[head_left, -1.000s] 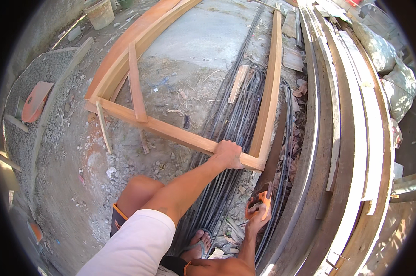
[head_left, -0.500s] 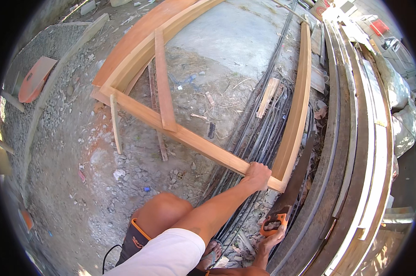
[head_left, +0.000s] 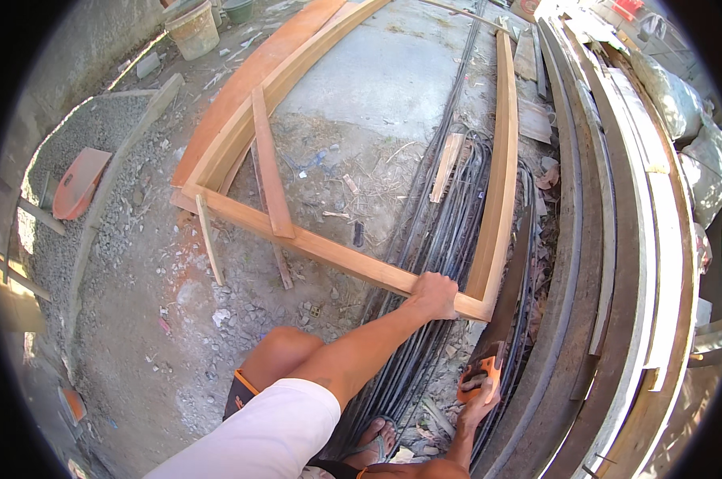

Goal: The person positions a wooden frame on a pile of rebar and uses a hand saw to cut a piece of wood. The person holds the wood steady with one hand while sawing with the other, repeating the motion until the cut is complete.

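Note:
My left hand (head_left: 434, 296) is wrapped over the near rail of a large wooden frame (head_left: 341, 257), close to its right corner. In my right hand (head_left: 478, 403) is a handsaw (head_left: 501, 331), its orange and black handle gripped by my fingers. The saw's dark blade points away from me, alongside the outer side of the frame's right corner. Whether the teeth touch the wood cannot be made out. A reddish diagonal brace (head_left: 272, 172) crosses the frame's left corner, and a short strip (head_left: 209, 239) stands against that corner.
Long dark steel bars (head_left: 437, 239) run under the frame. Stacked planks (head_left: 584, 263) line the right side, with sacks (head_left: 708, 168) beyond. A reddish board (head_left: 249, 88) lies along the frame's left. Gravel (head_left: 130, 128), an orange wheelbarrow-like tray (head_left: 82, 184) and a bucket (head_left: 192, 32) are farther left.
The view has swung a little, so the surroundings have shifted. My left hand stays on the rail and my right hand still grips the handsaw, with little visible change in position against the frame.

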### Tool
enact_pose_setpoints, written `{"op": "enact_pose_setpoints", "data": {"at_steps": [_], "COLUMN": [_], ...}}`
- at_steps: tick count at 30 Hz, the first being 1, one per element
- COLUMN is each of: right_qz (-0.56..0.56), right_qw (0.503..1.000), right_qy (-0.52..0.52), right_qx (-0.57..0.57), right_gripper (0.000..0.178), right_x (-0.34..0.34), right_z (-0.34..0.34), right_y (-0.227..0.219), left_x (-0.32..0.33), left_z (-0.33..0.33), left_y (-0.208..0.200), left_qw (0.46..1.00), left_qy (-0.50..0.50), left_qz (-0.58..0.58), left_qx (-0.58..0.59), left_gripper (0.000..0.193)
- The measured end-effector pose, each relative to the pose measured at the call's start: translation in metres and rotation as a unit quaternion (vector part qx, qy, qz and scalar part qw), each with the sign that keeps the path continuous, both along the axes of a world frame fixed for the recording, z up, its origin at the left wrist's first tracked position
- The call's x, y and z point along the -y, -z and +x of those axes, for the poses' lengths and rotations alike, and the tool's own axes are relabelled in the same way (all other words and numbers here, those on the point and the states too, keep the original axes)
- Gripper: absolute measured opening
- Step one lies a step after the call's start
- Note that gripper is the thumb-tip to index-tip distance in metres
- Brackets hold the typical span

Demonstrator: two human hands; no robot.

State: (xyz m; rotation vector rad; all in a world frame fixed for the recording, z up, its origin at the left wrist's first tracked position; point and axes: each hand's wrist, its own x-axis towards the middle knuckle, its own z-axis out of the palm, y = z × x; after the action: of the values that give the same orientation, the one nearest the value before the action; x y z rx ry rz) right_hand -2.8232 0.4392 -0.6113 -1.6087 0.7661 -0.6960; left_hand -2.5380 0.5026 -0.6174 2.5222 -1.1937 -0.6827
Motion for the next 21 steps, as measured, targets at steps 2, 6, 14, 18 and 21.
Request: {"op": "enact_pose_setpoints", "data": {"at_steps": [2, 6, 14, 18, 21], "right_qz": [0.012, 0.054, -0.285, -0.024, 0.003], "right_qw": [0.999, 0.998, 0.950, 0.999, 0.999], "right_qy": [0.019, 0.018, 0.043, -0.003, -0.014], "right_qx": [-0.032, 0.027, -0.124, -0.047, -0.050], "right_gripper": [0.036, 0.045, 0.037, 0.041, 0.046], "right_x": [-0.005, 0.006, 0.012, -0.030, -0.047], "right_z": [0.007, -0.006, -0.027, -0.055, -0.079], "right_y": [-0.007, 0.023, 0.027, 0.021, 0.005], "left_x": [-0.004, 0.003, 0.007, 0.003, 0.015], "left_z": [0.003, -0.007, -0.015, -0.013, -0.017], "left_y": [-0.001, -0.009, 0.023, 0.032, 0.025], "left_qw": [1.000, 0.997, 0.991, 0.989, 0.989], "left_qy": [-0.003, -0.002, -0.015, -0.022, -0.017], "left_qz": [0.011, 0.014, 0.031, 0.027, 0.041], "left_qx": [0.017, 0.080, 0.127, 0.147, 0.141], "left_gripper": [0.056, 0.061, 0.075, 0.077, 0.078]}}
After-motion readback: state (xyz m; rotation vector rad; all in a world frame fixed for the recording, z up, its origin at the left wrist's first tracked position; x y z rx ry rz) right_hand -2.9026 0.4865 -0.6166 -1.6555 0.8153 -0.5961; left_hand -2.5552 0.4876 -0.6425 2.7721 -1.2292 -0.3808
